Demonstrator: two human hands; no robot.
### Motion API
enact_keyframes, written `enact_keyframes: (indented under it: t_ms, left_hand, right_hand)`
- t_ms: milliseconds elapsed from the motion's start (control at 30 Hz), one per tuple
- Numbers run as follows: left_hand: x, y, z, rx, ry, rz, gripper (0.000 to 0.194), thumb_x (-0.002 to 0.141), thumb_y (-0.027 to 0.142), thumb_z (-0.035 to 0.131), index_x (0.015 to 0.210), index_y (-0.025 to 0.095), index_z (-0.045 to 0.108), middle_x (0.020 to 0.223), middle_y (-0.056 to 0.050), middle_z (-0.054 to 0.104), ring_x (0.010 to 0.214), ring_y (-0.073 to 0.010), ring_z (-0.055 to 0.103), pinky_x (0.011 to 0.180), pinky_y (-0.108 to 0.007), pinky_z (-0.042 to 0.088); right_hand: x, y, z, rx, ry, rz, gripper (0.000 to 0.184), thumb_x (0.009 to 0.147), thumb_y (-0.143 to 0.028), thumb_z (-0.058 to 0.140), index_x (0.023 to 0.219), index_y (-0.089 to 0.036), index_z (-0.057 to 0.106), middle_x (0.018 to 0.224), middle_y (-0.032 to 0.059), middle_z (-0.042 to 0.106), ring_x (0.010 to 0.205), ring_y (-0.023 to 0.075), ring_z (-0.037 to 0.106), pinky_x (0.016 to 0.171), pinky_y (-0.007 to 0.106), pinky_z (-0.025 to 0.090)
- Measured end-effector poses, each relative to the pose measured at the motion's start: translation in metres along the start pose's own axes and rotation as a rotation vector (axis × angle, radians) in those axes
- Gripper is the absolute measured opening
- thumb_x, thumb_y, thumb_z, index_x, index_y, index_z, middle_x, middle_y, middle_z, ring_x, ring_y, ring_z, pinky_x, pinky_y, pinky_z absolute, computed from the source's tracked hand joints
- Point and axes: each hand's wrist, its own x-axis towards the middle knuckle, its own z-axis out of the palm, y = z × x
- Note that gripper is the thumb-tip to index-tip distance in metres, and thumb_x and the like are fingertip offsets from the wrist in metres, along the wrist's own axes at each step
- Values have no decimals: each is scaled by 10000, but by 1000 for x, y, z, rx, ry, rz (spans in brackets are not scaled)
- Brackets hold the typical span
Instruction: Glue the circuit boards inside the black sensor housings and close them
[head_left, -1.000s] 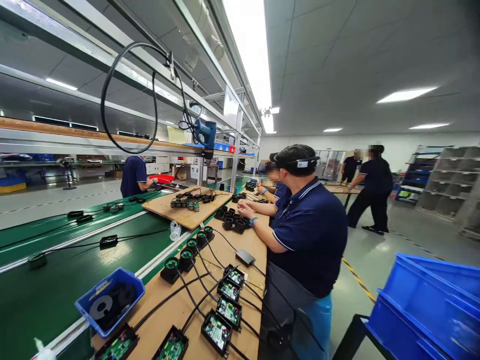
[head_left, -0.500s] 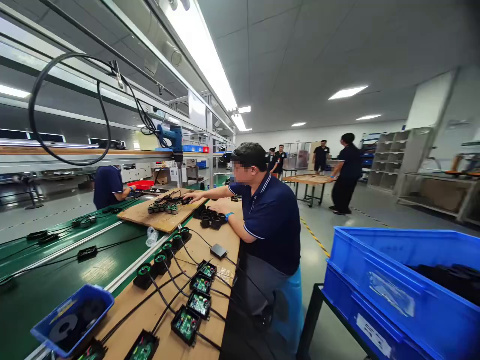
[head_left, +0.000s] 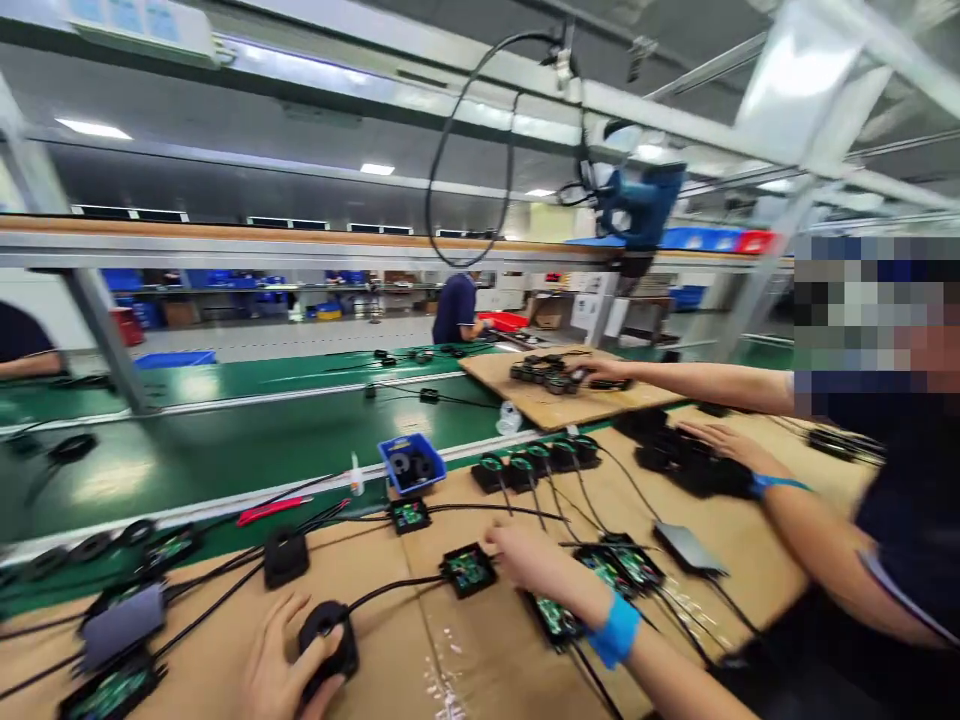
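Left hand (head_left: 274, 670) curled over a black round module (head_left: 328, 640) at the near edge of the cardboard-covered bench (head_left: 450, 660), fingers wrapped around its side, cable running off toward the right. Right hand (head_left: 536, 565), blue wristband (head_left: 615, 632) on the wrist, resting fingers-down beside an open black box with a green circuit board (head_left: 467, 570), touching the boards just right of it; grip there too blurred to tell. Small blue bin (head_left: 412, 464) at the green conveyor's edge (head_left: 225, 450). Neighbouring person's hand (head_left: 600, 370) on the wooden pallet (head_left: 555, 400).
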Motion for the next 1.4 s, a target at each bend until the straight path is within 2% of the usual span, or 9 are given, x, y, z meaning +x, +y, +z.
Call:
enact_keyframes:
  t_ms: [167, 433, 667, 767, 867, 967, 1133, 1267, 1400]
  left_hand:
    - [11, 20, -17, -179, -300, -236, 207, 901, 172, 582, 1068, 271, 656, 1258, -109, 619, 1054, -221, 694, 863, -304, 598]
    - [30, -11, -39, -188, -346, -402, 222, 857, 90, 609, 1010, 232, 685, 1291, -119, 602, 1117, -257, 645, 920, -382, 569]
    - [35, -33, -39, -165, -360, -441, 274, 808, 79, 647, 1014, 255, 689, 1367, -118, 527, 1298, -316, 514, 1033, -494, 491]
    - [54, -28, -47, -131, -449, -552, 619, 745, 200, 736, 1327, 235, 530, 1462, -176, 422, 1373, -356, 443, 1073, -512, 457]
    - [85, -23, -55, 27, -707, -690, 1116, 727, 469, 753, 1573, 170, 90, 1602, -284, 123, 1466, -442, 270, 1118, -559, 375]
    - [116, -25, -56, 79, -942, -698, 1168, 734, 578, 712, 1586, 201, 6, 1598, -321, 116, 1369, -495, 419, 1064, -569, 414]
    - [140, -35, -50, 38, -1117, -704, 1254, 604, 493, 809, 1587, 227, 78, 1532, -325, 290, 1182, -488, 604, 940, -542, 520]
    - [139, -39, -54, 44, -1150, -763, 1203, 596, 437, 810, 1576, 252, 137, 1536, -302, 266, 844, -319, 749, 684, -405, 620]
    - [155, -21, -31, 99, -1007, -655, 736, 843, 398, 715, 1465, 194, 378, 1383, -186, 507, 860, -215, 703, 701, -370, 617]
  right_hand:
    - [4, 45, 33, -57, -16, 0, 248, 767, 32, 495, 803, -126, 683, 931, 152, 696, 908, 264, 667, 818, 375, 497]
    - [37, 65, 60, 82, 134, -178, 306, 938, -261, 414, 883, -220, 713, 886, 105, 697, 846, 256, 690, 764, 375, 529]
    - [55, 47, 62, 13, 63, -182, 263, 860, -155, 448, 798, -222, 695, 807, 66, 679, 760, 232, 695, 692, 331, 523]
    - [55, 43, 60, -21, 72, -157, 314, 772, -50, 459, 909, -212, 690, 927, 77, 682, 828, 235, 697, 740, 331, 529]
    - [56, 40, 57, -73, 71, -122, 562, 669, 37, 482, 1177, -153, 632, 1238, 156, 609, 1132, 298, 625, 931, 392, 503]
    - [60, 34, 53, -123, 30, -90, 748, 623, 80, 538, 1357, -65, 506, 1385, 233, 503, 1303, 369, 487, 1077, 473, 405]
    - [73, 26, 41, -146, -53, -67, 365, 773, -25, 644, 1131, -87, 617, 1147, 139, 628, 1123, 281, 581, 988, 443, 469]
    - [74, 18, 24, -120, -82, -59, 174, 921, -262, 659, 1036, -133, 635, 1093, 63, 641, 1044, 222, 616, 919, 445, 520]
    - [54, 0, 1, -41, -62, -22, 204, 967, -318, 613, 1069, -145, 642, 1064, 51, 662, 959, 195, 656, 847, 383, 563]
